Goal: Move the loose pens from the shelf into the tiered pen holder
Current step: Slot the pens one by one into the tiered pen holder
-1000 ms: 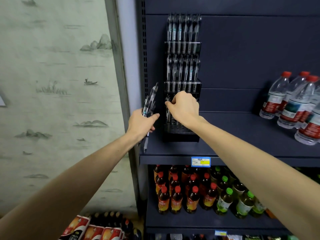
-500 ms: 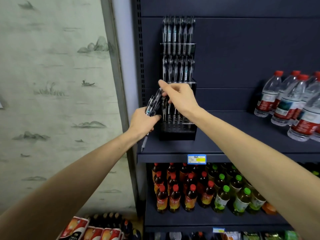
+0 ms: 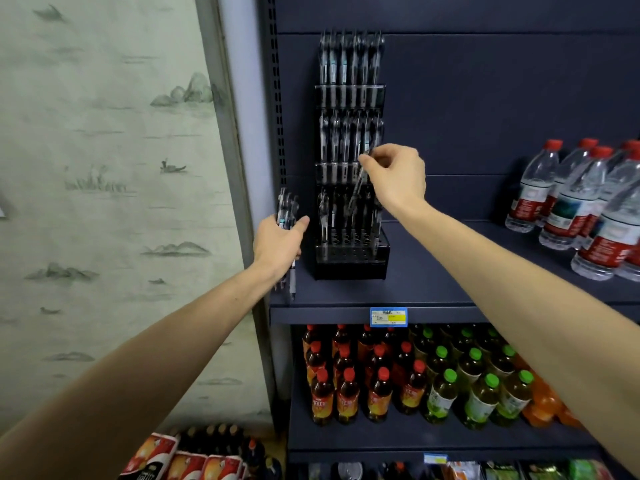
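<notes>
A black tiered pen holder (image 3: 349,261) stands on the dark shelf (image 3: 450,271) against the back panel. Its top and middle tiers are packed with pens; the bottom tier has some pens and open holes. My left hand (image 3: 277,244) grips a bundle of pens (image 3: 286,211) just left of the holder, tips pointing down past the wrist. My right hand (image 3: 394,174) pinches the top of a single pen (image 3: 356,188), which hangs tilted in front of the holder's lower tier.
Water bottles (image 3: 581,206) stand at the right end of the same shelf. Red-capped and green-capped drink bottles (image 3: 415,382) fill the shelf below. A price tag (image 3: 388,317) sits on the shelf edge. Papered wall lies left; packaged goods (image 3: 180,462) sit on the floor.
My right hand took one pen from the bundle in my left hand and carried it right and up, in front of the holder. My left hand stayed beside the holder.
</notes>
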Demonstrator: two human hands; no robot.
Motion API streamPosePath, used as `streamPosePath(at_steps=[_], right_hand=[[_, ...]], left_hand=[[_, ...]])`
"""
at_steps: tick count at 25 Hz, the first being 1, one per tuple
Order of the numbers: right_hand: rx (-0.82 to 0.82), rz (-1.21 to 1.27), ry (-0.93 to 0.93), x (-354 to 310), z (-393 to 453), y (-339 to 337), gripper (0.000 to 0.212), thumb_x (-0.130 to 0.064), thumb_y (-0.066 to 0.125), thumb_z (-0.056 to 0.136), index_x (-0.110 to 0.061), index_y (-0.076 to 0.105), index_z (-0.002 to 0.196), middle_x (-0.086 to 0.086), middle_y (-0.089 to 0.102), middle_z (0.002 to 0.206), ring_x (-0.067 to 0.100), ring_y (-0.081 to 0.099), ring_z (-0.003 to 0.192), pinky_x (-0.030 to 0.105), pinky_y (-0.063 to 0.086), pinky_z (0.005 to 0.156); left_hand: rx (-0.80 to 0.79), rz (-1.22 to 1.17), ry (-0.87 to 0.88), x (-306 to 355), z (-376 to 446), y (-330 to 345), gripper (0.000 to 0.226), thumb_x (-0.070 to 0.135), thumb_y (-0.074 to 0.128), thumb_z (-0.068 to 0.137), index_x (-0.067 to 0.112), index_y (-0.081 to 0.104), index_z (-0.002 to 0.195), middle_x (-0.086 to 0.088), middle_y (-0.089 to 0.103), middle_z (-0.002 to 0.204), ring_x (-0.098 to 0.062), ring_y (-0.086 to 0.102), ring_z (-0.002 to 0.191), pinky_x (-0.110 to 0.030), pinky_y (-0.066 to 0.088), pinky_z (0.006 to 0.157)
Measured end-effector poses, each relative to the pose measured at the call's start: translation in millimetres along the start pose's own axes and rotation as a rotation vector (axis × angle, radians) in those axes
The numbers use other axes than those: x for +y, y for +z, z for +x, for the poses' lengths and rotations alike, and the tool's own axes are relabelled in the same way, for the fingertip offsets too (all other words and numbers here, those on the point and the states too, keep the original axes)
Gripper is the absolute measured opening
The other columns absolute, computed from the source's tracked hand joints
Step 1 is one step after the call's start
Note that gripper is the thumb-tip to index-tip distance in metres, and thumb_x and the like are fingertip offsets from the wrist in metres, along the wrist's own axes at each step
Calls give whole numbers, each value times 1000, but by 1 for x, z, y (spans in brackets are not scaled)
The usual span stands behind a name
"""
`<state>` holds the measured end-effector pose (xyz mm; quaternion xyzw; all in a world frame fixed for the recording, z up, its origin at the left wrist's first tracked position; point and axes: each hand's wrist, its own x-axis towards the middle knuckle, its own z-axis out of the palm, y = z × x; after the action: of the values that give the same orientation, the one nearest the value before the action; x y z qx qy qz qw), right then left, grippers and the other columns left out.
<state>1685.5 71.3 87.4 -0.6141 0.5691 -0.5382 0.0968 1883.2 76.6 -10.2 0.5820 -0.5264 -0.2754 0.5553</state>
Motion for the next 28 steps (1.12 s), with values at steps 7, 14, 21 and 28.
streamPosePath(at_steps=[7, 14, 21, 28], right_hand=[[-71, -119, -46, 4, 3, 24, 22, -38, 67, 97, -23, 79, 108, -8, 76, 96, 12, 70, 94, 35, 57, 83], [-115, -224, -51, 8, 13, 39, 22, -39, 67, 97, -21, 80, 97, -4, 76, 85, 16, 70, 84, 33, 56, 75], [-162, -280, -122, 13, 9, 42, 21, -41, 70, 94, -22, 80, 95, -7, 75, 85, 15, 70, 85, 33, 56, 75], [-361, -495, -78, 24, 1, 57, 27, -44, 71, 92, -19, 78, 97, 1, 74, 90, 26, 69, 93, 32, 46, 71]], left_hand=[[92, -42, 31, 8, 6, 0, 36, 41, 71, 97, 12, 62, 116, 3, 64, 77, -5, 59, 49, -22, 50, 58], [92, -51, 74, 8, 13, -3, 17, 39, 70, 98, 27, 62, 89, 6, 62, 66, -10, 61, 53, -25, 46, 57], [112, -155, 98, 5, 20, 8, 16, 34, 73, 97, 20, 69, 91, 2, 69, 71, -12, 66, 61, -27, 55, 62], [105, -144, 67, 0, 27, 6, 23, 32, 76, 95, 9, 73, 95, 2, 68, 66, -11, 64, 55, -23, 53, 59]])
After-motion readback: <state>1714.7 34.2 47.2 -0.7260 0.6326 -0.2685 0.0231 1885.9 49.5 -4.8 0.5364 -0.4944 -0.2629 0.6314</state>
